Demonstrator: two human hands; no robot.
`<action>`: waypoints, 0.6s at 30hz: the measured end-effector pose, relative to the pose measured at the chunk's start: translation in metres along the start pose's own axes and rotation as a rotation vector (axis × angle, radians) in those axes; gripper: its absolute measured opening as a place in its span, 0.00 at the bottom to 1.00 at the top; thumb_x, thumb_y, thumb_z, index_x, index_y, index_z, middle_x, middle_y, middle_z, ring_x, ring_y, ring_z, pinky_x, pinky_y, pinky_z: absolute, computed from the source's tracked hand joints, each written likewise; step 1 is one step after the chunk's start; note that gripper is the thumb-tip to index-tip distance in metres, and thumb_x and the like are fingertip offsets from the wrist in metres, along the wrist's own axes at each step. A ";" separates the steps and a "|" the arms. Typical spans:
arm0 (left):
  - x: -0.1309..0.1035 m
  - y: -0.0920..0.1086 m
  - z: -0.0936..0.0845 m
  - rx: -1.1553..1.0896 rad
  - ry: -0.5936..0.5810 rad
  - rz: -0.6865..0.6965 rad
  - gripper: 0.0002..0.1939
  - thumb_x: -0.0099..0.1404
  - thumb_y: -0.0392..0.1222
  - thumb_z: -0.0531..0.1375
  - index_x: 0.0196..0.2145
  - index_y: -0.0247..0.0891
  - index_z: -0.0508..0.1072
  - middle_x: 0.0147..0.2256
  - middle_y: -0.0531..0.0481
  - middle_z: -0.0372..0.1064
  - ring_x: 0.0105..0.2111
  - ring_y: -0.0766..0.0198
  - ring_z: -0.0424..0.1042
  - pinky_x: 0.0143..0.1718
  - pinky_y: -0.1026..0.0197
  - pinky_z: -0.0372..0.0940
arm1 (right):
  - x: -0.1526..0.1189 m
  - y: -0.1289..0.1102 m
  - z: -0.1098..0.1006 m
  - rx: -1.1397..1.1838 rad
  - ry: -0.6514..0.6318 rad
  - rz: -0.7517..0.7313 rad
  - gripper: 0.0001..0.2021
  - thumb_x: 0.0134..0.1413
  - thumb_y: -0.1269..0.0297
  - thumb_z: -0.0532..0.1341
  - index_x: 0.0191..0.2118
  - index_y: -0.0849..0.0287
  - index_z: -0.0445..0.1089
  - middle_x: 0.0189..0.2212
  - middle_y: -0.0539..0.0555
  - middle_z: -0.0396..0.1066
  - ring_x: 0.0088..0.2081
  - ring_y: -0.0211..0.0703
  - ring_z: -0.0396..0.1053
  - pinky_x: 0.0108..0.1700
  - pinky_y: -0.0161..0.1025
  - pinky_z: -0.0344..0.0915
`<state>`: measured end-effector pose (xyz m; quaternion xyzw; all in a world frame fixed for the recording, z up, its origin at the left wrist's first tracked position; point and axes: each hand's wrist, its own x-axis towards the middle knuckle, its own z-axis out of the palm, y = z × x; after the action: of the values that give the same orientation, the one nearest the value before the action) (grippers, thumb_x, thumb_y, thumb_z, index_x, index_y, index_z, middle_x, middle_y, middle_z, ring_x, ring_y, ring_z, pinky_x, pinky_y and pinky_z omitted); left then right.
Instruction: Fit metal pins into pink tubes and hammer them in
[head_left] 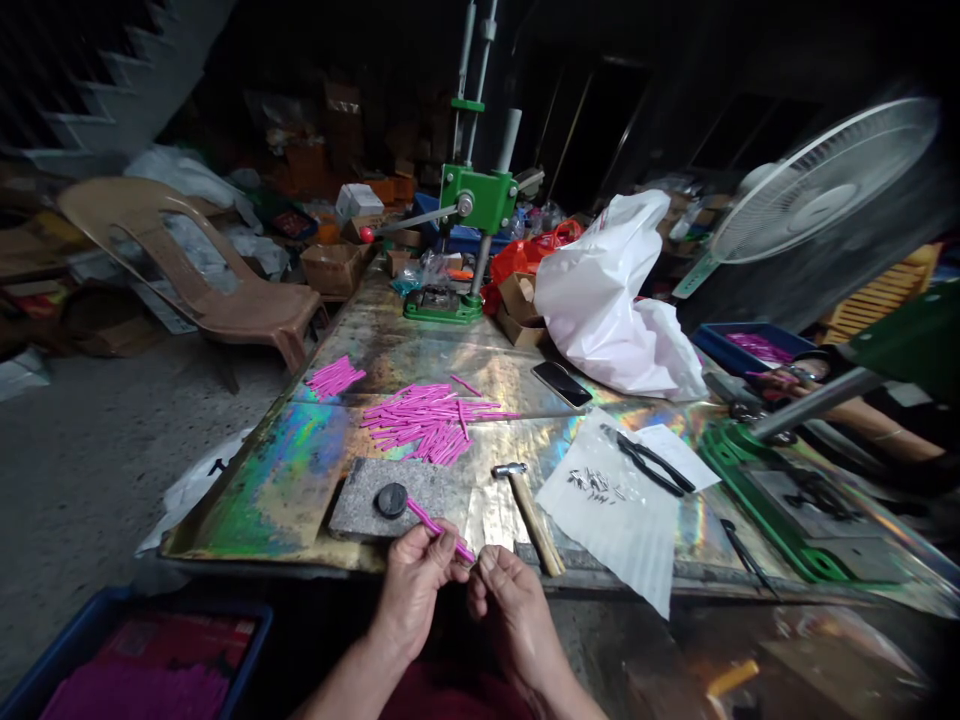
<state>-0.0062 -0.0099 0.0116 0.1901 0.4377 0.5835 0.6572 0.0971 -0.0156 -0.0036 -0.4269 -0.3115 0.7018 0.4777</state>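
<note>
A: Look at the head view. Pink rod (427,518) lying which way?
B: Slantwise, just below the middle of the frame, long axis running from upper left to lower right.
A: Upper end near what?
B: Near the round black disc (391,500) on the grey stone block (354,505); cannot tell whether touching.
A: Held how?
B: Pinched between thumb and fingers of the left hand (411,585), towards the lower right end.
A: And the right hand (516,588)?
B: Thumb and fingertips pressed together, right by that lower end; cannot tell whether gripping the tip or something small.
A: Nearer hand, then?
B: Left for the shaft, in contact. Right close at the lower end only.
A: Anything alongside?
B: Hammer (531,512) to the right of the block, head towards the top of the frame.
</note>
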 end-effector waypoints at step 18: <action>0.001 -0.003 -0.007 0.284 0.071 0.269 0.10 0.47 0.45 0.62 0.22 0.34 0.72 0.16 0.56 0.63 0.16 0.71 0.58 0.20 0.68 0.57 | 0.007 0.003 0.008 -0.060 -0.001 -0.031 0.15 0.43 0.53 0.59 0.20 0.57 0.56 0.13 0.43 0.56 0.16 0.32 0.49 0.22 0.33 0.46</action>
<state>-0.0103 -0.0112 0.0053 0.3170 0.5092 0.6046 0.5241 0.0874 -0.0103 -0.0053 -0.4358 -0.3394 0.6848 0.4754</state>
